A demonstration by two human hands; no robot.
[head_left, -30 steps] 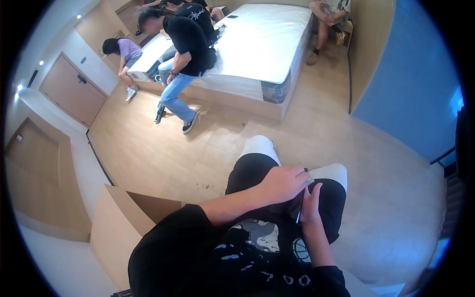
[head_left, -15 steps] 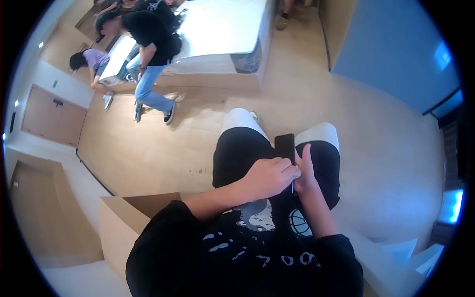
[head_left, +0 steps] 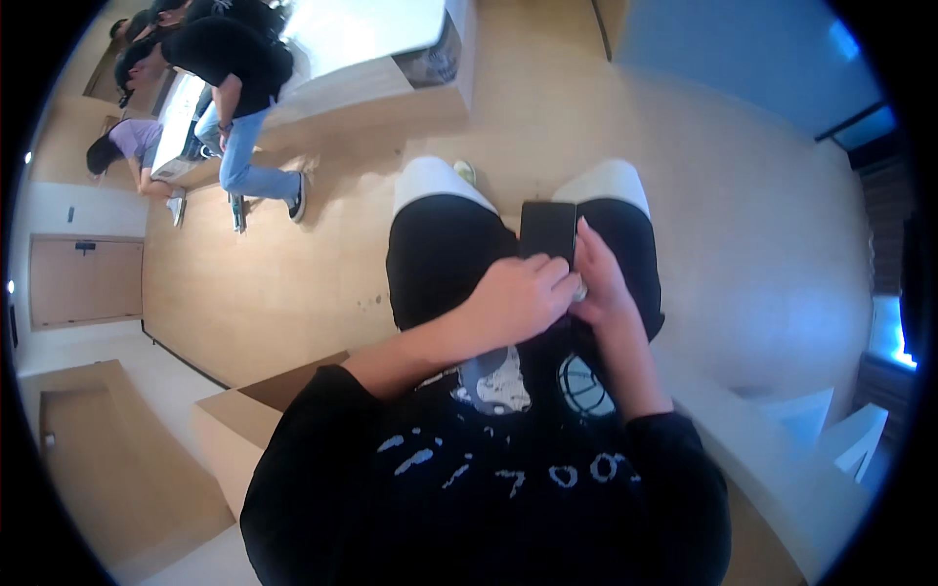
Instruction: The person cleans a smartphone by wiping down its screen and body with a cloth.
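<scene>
A dark, flat phone [head_left: 548, 230] stands out between my two hands above my lap, its top end pointing away from me. My left hand [head_left: 523, 298] lies across its lower part, fingers curled, covering that end. By the left fingertips a small pale thing [head_left: 580, 288] shows, too small to name. Along the phone's right edge is my right hand [head_left: 602, 276], gripping it with the thumb stretched up the side; its other fingers are mostly hidden.
I sit with knees apart, an open cardboard box [head_left: 234, 415] at my left elbow. A white mattress on a wooden base [head_left: 391, 93] stands ahead left, with several people around it, one in blue jeans [head_left: 259, 156]. A blue panel [head_left: 743, 68] rises far right.
My view has shifted, so the room sits further left and higher. Both hands stay together at the phone, the left still over its lower part. The person in jeans remains bent by the mattress.
</scene>
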